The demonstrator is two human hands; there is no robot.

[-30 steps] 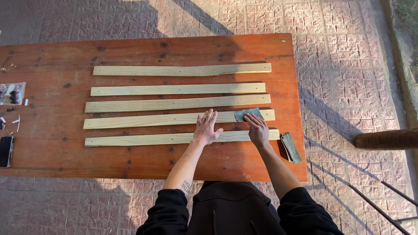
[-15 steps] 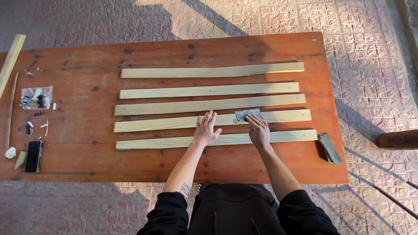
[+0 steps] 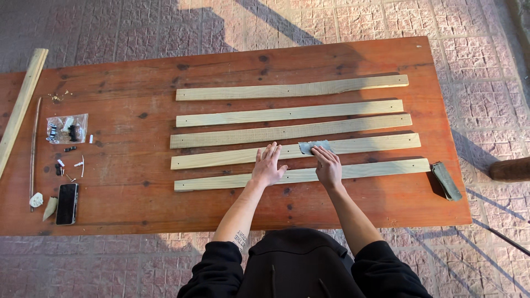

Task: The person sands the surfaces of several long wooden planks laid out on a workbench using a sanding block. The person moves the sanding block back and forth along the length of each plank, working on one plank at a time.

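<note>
Several pale wooden slats lie side by side across a red-brown wooden table. My left hand rests flat, fingers spread, across the two nearest slats, the fourth slat and the nearest slat. My right hand presses a grey piece of sandpaper onto the fourth slat with its fingertips. Both forearms reach out from black sleeves.
A folded dark green sanding block lies at the table's right end. At the left are a clear bag of small hardware, loose screws, a black phone and a thin stick. A long plank leans off the left edge. Paved ground surrounds the table.
The view has shifted left, bringing the table's left end and its small items into sight. Both hands stay on the same slats with the sandpaper under the right fingers.
</note>
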